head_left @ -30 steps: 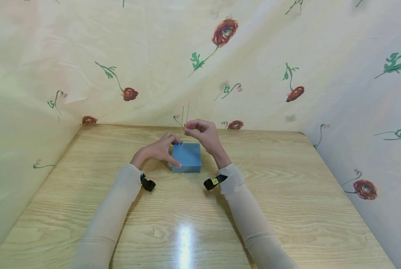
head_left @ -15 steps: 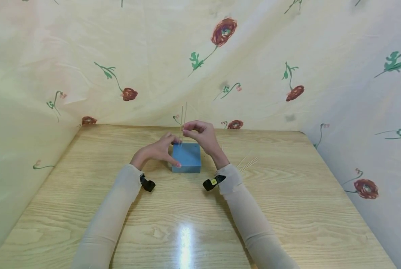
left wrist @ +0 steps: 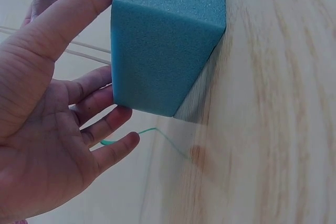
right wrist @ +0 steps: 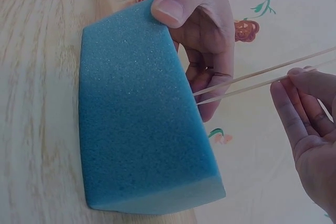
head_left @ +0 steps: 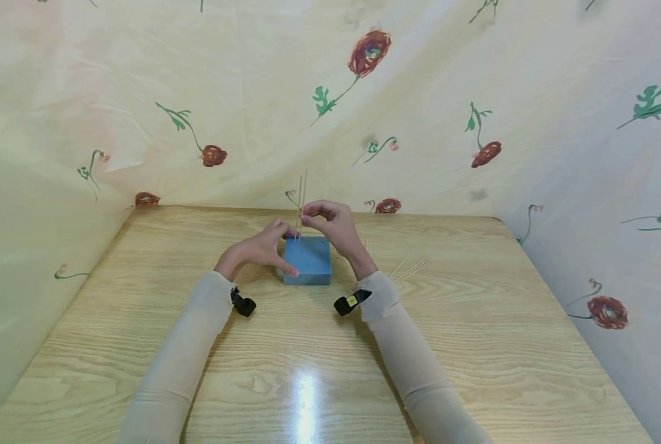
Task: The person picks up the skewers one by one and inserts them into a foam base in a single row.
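Observation:
A blue foam block [head_left: 311, 256] lies on the wooden table. My left hand [head_left: 261, 245] grips it from the left, thumb at the near edge and fingertips at the far side, as the left wrist view confirms. One thin wooden stick [right wrist: 262, 71] stands upright in the block's top, near the far left corner. Right beside it is a second wooden stick [right wrist: 236, 93], pinched between the thumb and fingers of my right hand [head_left: 337, 227]. Its lower end meets the block's top; how deep it sits I cannot tell. A small dark spot marks the top's far right corner.
Several loose thin sticks [head_left: 410, 272] lie on the table [head_left: 475, 320] to the right of my right wrist. Flower-patterned cloth [head_left: 269, 92] hangs behind the table and along both sides.
My right hand has moved slightly left and down with its stick. The stick's lower end has come down to the block's top beside the standing stick. My left hand keeps its grip.

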